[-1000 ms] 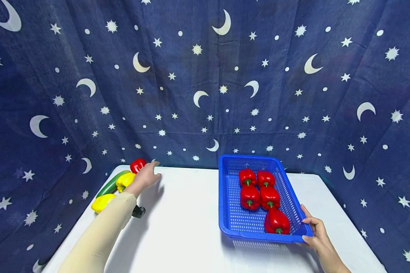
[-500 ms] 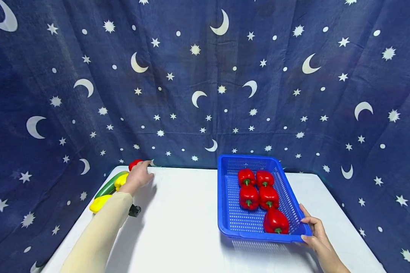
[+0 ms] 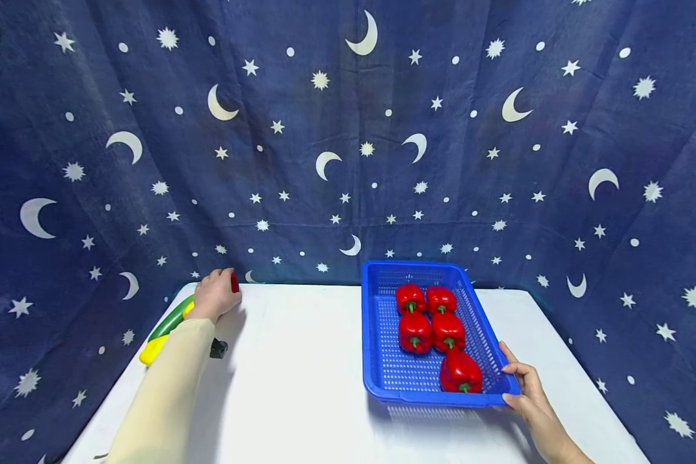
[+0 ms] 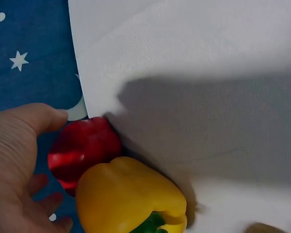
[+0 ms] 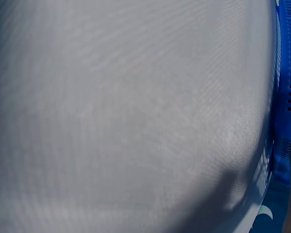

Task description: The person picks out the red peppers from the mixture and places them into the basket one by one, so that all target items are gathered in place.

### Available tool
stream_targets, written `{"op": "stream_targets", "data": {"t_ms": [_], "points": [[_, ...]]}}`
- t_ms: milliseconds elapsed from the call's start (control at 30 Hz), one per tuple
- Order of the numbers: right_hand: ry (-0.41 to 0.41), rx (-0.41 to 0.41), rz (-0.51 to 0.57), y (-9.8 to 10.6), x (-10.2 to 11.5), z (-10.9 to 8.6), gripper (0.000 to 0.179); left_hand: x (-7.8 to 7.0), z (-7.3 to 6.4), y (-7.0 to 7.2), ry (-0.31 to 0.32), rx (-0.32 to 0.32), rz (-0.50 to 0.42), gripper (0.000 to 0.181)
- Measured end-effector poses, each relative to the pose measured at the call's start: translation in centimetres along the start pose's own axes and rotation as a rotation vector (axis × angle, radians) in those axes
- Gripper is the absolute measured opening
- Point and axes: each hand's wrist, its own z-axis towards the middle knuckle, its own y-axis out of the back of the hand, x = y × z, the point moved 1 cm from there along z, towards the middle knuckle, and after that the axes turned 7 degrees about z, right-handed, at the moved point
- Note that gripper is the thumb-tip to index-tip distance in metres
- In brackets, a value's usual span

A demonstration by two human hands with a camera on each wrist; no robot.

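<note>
My left hand (image 3: 213, 296) is at the far left corner of the table, its thumb and fingers spread around a red bell pepper (image 4: 85, 150). In the left wrist view the thumb reaches along the pepper's top, with a gap between palm and pepper. Right against it lies a yellow bell pepper (image 4: 121, 194), its green stem visible. With thumb and fingers, my right hand (image 3: 533, 399) grips the near right corner of a blue plastic basket (image 3: 423, 396). Several red bell peppers (image 3: 461, 370) lie in that basket.
A long green cucumber (image 3: 165, 322) and another yellow vegetable (image 3: 153, 349) lie along the table's left edge, partly behind my sleeve. Beside the forearm a dark end (image 3: 218, 349) of something sticks out. A star-patterned curtain (image 3: 301, 161) hangs behind the white table (image 3: 296, 386).
My left hand has moved left, over the red bell pepper at the corner, which it now mostly covers in the head view. The right hand keeps its grip on the basket. The head view has shifted slightly.
</note>
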Motion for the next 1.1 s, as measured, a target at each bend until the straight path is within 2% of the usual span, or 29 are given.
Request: {"op": "stream_targets", "data": {"t_ms": [133, 300, 533, 700, 1100], "points": [[-0.003, -0.009, -0.011, -0.1, 0.1, 0.2, 0.034, 0.4, 0.2, -0.3, 0.035, 0.032, 0.018, 0.076], [-0.005, -0.012, -0.019, -0.2, 0.2, 0.3, 0.035, 1.0, 0.6, -0.8, 0.067, 0.032, -0.005, 0.084], [-0.006, -0.022, -0.019, -0.1, 0.2, 0.1, 0.035, 1.1, 0.9, -0.9, 0.062, 0.018, 0.004, 0.083], [-0.002, -0.025, -0.013, -0.1, 0.1, -0.1, 0.035, 1.1, 1.0, -0.9, 0.051, 0.035, 0.024, 0.082], [-0.030, -0.038, -0.032, -0.2, 0.3, -0.1, 0.034, 0.8, 1.4, -1.1, 0.089, 0.073, 0.052, 0.081]]}}
